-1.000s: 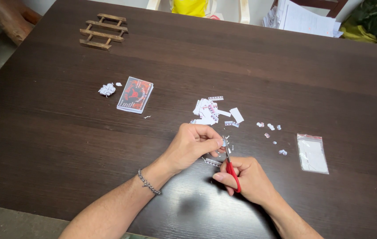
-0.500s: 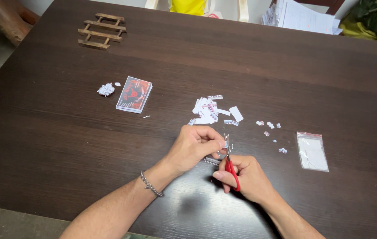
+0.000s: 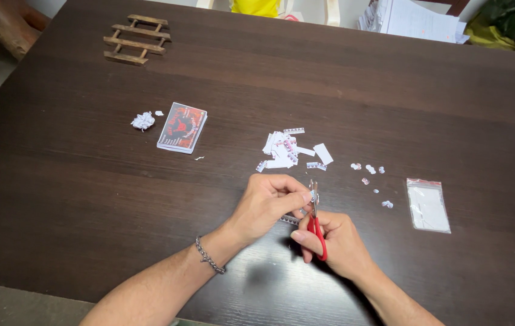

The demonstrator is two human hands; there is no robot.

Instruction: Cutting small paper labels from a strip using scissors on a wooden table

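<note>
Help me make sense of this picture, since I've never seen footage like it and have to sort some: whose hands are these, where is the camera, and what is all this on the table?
The camera sits on a person's head and looks down, so both hands are that person's own. No machine is involved. The right hand holds small red-handled scissors. The left hand, with a bracelet at the wrist, pinches a small pale piece at the blades. On the dark wooden table lie a heap of paper cuttings, tiny loose bits, a clear plastic bag, a red and black card pack, a crumpled paper ball and a wooden slatted trivet.
</note>
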